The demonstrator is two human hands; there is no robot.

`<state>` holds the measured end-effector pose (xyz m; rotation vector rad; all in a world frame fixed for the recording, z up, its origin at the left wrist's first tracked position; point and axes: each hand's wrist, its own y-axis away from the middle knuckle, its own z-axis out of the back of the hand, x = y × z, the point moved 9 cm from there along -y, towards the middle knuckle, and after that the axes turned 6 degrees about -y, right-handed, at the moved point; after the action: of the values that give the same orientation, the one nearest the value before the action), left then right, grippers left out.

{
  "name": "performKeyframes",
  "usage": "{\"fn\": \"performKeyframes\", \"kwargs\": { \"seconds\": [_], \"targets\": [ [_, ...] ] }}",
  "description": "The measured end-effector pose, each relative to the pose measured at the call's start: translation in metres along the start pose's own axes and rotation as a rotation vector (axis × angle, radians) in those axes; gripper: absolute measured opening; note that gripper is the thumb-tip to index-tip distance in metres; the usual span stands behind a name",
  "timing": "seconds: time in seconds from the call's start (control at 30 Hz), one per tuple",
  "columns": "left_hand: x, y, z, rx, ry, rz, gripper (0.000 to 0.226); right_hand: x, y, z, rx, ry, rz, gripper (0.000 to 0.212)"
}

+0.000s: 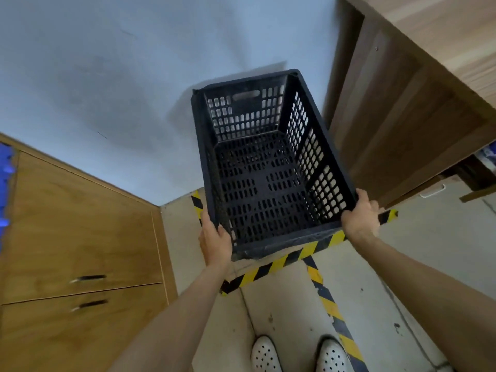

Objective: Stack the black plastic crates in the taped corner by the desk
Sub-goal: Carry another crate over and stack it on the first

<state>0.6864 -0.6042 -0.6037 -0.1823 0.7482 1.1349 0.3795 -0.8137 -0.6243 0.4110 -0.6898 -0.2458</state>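
Observation:
A black plastic crate (268,183) with perforated walls and floor is held in front of me, empty, open side up. My left hand (214,237) grips its near left corner and my right hand (361,216) grips its near right corner. The crate hangs over the corner marked by yellow-and-black tape (271,267) on the floor, between the pale wall and the wooden desk (408,103). Whether another crate lies beneath it is hidden.
A wooden cabinet (80,237) with two dark handles stands at the left. A second tape strip (332,312) runs along the floor toward me. My two white shoes (300,353) stand just behind the tape. A white drawer handle (432,191) shows under the desk.

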Motion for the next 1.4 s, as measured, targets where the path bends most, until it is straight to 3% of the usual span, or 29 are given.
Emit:
{"fn": "performKeyframes", "kwargs": {
  "seconds": [0.37,0.63,0.97,1.4],
  "targets": [
    [0.039,-0.008,0.006,-0.038,0.032,0.155,0.056,0.045,-0.010,-0.026,0.030,0.060,0.125,0.058],
    [0.012,0.006,-0.007,-0.051,0.051,0.153,0.055,0.028,-0.020,-0.001,-0.006,0.038,0.105,0.056],
    [0.034,0.019,-0.013,-0.133,0.096,0.139,0.050,0.019,-0.010,-0.006,0.000,0.003,0.232,0.056],
    [0.012,0.001,-0.027,-0.097,0.082,0.143,0.053,0.032,-0.044,-0.005,0.045,0.048,0.182,0.057]
  ]
}}
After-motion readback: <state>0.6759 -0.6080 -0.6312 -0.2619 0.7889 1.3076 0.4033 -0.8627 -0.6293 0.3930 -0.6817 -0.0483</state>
